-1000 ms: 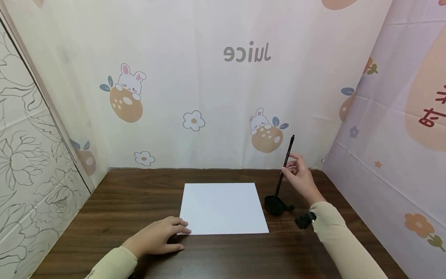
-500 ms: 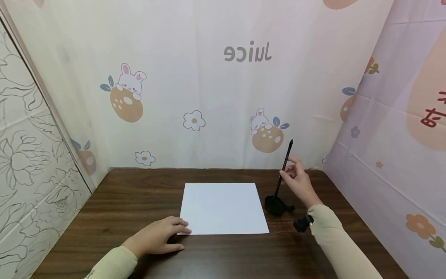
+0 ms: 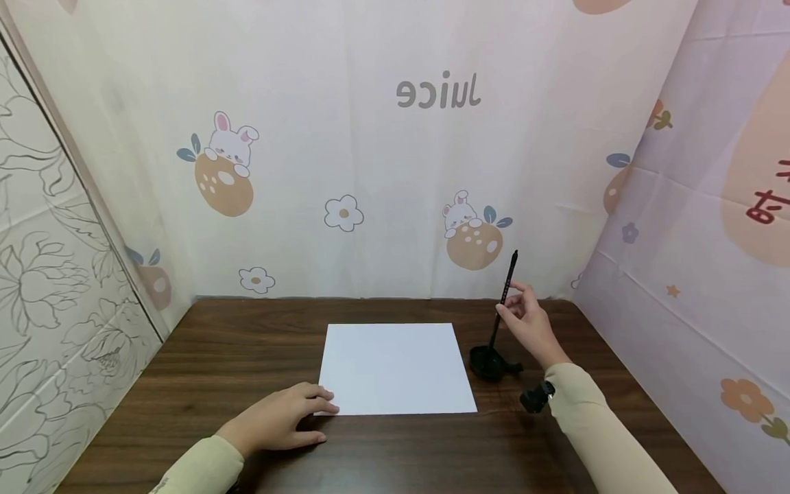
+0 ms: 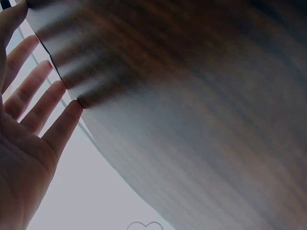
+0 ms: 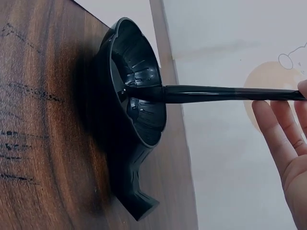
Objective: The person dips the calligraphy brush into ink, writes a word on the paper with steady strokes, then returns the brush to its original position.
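Brush [image 5: 206, 93] pinched by R hand [image 3: 529, 325], tip in blk dish [image 3: 486, 370]; L hand [image 3: 279, 416] relaxed, fingertips [image 3: 332, 409] on paper [image 3: 398, 370]

Glossy dish [image 5: 144, 69], smooth ppr [image 3: 398, 369], wood-grain tbl [image 3: 407, 453]

Mirrored “Juice” [image 3: 445, 94]—back curtain [image 3: 345, 144], red characters [image 3: 765, 208]—right curtain [image 3: 685, 199]

Soft shadows streak the table [image 4: 201, 124] beyond the left hand [image 4: 29, 143].
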Demonstrator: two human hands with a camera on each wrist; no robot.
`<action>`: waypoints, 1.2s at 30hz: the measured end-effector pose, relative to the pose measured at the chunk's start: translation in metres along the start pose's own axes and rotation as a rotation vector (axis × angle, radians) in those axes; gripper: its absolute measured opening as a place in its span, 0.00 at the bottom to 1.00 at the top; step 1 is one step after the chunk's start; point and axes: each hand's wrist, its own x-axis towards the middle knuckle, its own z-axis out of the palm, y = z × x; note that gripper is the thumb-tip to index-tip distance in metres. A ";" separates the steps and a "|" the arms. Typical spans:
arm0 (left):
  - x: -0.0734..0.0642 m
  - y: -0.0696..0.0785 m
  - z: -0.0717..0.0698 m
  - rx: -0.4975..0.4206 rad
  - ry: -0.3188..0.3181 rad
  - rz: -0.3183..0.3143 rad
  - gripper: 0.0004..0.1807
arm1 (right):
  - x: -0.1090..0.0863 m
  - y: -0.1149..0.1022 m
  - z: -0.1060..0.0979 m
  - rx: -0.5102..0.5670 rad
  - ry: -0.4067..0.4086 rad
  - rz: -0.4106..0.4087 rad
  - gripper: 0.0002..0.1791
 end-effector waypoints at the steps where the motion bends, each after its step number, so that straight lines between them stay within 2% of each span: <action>1: 0.000 0.000 0.000 -0.001 -0.002 -0.004 0.20 | 0.001 0.000 0.000 -0.007 0.000 -0.002 0.30; 10: 0.001 0.001 -0.001 -0.004 -0.006 -0.006 0.20 | 0.005 -0.002 -0.006 -0.015 0.040 0.017 0.32; 23: 0.001 0.000 -0.001 0.003 -0.008 -0.003 0.20 | 0.004 0.001 -0.016 0.083 0.067 0.080 0.38; 36: 0.000 0.000 0.001 0.011 0.014 0.001 0.20 | 0.003 0.016 -0.023 0.148 0.151 0.218 0.38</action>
